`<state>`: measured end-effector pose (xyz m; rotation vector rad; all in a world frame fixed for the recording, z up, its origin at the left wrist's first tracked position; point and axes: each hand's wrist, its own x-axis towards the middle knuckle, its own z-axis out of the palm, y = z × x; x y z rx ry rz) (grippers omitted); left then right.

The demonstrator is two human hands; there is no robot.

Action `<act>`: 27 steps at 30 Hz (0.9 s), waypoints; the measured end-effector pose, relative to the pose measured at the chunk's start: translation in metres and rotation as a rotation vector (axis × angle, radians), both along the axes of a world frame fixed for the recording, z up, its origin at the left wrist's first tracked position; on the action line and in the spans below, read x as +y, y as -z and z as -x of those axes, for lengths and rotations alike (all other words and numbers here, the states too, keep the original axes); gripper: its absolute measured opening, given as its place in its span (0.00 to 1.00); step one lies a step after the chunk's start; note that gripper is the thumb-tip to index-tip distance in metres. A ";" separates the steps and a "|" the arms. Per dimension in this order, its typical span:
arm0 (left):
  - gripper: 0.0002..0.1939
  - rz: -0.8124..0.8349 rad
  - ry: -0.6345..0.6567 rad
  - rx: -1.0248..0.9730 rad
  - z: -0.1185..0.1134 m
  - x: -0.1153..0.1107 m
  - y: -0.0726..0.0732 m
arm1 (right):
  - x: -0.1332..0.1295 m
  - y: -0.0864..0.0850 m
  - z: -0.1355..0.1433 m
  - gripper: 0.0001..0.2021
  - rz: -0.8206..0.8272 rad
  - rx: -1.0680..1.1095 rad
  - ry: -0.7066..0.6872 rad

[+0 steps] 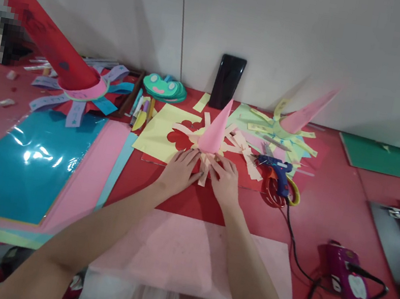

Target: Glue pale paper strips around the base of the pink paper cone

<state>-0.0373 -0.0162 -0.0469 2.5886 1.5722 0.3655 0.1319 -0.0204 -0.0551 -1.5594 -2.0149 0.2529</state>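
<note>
A pink paper cone (214, 134) stands upright in the middle, with pale paper strips fanning out around its base. At its near side a short pale strip (203, 177) points towards me. My left hand (179, 170) is at the left of this strip, its thumb on the strip and its fingers by the cone's base. From the right, my right hand (225, 178) presses the same strip with bent fingers close to the base. Under the cone lie a yellow sheet (157, 129) and red flower-shaped paper (181, 138). Loose pale strips (248, 158) lie just right of the cone.
A blue glue gun (279, 172) rests over scissors (296, 193), its cord running to a purple box (346, 273). Another pink cone (311, 110) stands behind right. A tall red tube (50, 33), blue folder (23, 164) and markers (140, 113) are left. A black phone (228, 82) leans on the wall.
</note>
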 end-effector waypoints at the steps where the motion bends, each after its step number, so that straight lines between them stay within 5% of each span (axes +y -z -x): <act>1: 0.25 0.002 -0.001 -0.004 0.000 0.000 0.000 | 0.000 0.001 0.000 0.18 -0.001 0.009 0.007; 12: 0.24 -0.100 -0.029 -0.079 0.001 -0.005 -0.009 | 0.004 0.002 0.000 0.11 0.043 0.403 0.146; 27: 0.17 -0.094 -0.038 -0.288 0.003 -0.001 -0.008 | 0.004 0.004 0.000 0.09 0.046 0.402 0.118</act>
